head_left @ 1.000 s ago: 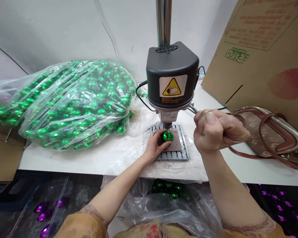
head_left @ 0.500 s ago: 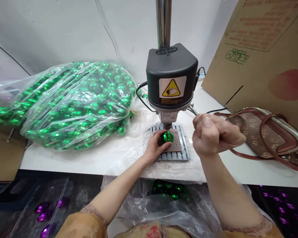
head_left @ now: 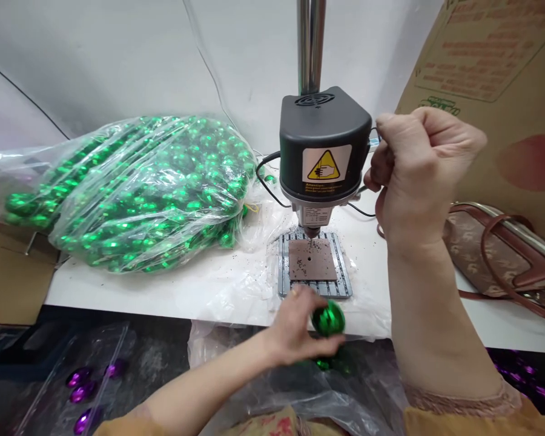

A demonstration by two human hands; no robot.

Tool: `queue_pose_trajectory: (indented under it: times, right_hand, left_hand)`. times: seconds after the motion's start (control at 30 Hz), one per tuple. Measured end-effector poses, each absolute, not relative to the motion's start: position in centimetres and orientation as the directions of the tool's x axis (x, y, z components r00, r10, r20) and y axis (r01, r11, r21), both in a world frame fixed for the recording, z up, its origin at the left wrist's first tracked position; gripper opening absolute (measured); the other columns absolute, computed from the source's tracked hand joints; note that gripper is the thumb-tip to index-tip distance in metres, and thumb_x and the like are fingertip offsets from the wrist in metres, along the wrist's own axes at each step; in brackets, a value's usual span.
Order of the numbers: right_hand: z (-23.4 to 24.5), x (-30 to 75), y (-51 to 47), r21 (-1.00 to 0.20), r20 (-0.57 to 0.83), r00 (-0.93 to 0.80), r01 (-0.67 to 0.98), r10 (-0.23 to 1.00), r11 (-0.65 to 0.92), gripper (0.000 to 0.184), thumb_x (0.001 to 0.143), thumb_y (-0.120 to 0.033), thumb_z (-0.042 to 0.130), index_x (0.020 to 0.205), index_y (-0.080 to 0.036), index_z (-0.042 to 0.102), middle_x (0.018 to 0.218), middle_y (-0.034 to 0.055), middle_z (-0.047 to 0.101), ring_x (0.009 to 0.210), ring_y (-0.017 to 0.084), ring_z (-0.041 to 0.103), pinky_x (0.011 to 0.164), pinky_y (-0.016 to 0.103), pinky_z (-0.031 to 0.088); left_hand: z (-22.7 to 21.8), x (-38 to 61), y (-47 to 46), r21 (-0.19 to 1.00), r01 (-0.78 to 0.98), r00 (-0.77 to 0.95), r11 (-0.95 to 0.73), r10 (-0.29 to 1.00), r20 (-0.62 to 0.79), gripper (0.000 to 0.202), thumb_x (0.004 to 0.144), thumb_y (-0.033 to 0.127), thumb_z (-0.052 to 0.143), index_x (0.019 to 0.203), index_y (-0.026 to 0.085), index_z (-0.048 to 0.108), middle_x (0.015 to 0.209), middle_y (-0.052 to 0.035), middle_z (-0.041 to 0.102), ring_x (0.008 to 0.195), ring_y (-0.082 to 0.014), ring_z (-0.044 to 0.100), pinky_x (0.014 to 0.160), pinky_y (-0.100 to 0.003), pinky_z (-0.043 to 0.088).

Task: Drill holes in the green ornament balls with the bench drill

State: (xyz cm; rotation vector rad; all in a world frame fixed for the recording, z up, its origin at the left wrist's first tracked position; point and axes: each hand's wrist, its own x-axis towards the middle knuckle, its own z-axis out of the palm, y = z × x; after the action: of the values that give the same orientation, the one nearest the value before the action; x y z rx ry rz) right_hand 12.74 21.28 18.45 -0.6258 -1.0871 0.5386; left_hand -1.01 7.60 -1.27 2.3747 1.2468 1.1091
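My left hand [head_left: 300,327], blurred by motion, has its fingers and thumb around a shiny green ball [head_left: 329,318] at the front edge of the table. Behind it stands a small black drill press [head_left: 324,145] with a hand-warning label. On its slotted metal base [head_left: 284,266] lies a brown square plate [head_left: 320,266] with a small hole and dark shavings. My right hand [head_left: 418,169] is raised beside the drill head, closed around the press lever [head_left: 362,190], most of which the fingers hide.
A clear plastic bag of green balls [head_left: 163,194] lies on the table at left. A brown handbag [head_left: 495,254] and a tall cardboard box [head_left: 490,85] are at right. Plastic sheeting [head_left: 263,393] hangs below the edge, and several purple balls [head_left: 79,384] lie lower left.
My left hand has drawn the green ball off the brown plate toward me, past the table edge. My right hand has risen with the lever, and the drill sits clear above the plate.
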Motion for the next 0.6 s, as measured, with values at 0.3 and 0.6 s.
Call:
queue_pose_trajectory:
  times: [0.3, 0.6]
  right_hand:
    - [18.4, 12.6, 20.4, -0.697, 0.650, 0.364, -0.062, 0.667, 0.714, 0.040, 0.083, -0.018, 0.059, 0.050, -0.019, 0.037, 0.044, -0.0082, 0.032, 0.037, 0.001, 0.035, 0.036, 0.020, 0.023]
    - [18.3, 12.6, 20.4, -0.682, 0.665, 0.356, -0.068, 0.656, 0.728, 0.040, 0.084, -0.018, 0.059, 0.051, -0.020, 0.035, 0.045, -0.0076, 0.034, 0.038, 0.001, 0.034, 0.035, 0.020, 0.022]
  left_hand:
    - [-3.8, -4.2, 5.1, 0.116, 0.538, 0.650, -0.835, 0.499, 0.573, 0.025, 0.088, 0.036, 0.060, 0.108, 0.020, 0.062, 0.098, -0.0118, 0.070, 0.079, -0.0222, 0.063, 0.064, -0.035, 0.055]
    - [1.9, -13.1, 24.7, 0.030, 0.993, 0.110, -0.114, 0.989, 0.100, 0.040, 0.079, -0.005, 0.042, 0.111, 0.011, 0.059, 0.115, -0.0188, 0.062, 0.113, -0.0290, 0.057, 0.095, -0.040, 0.047]
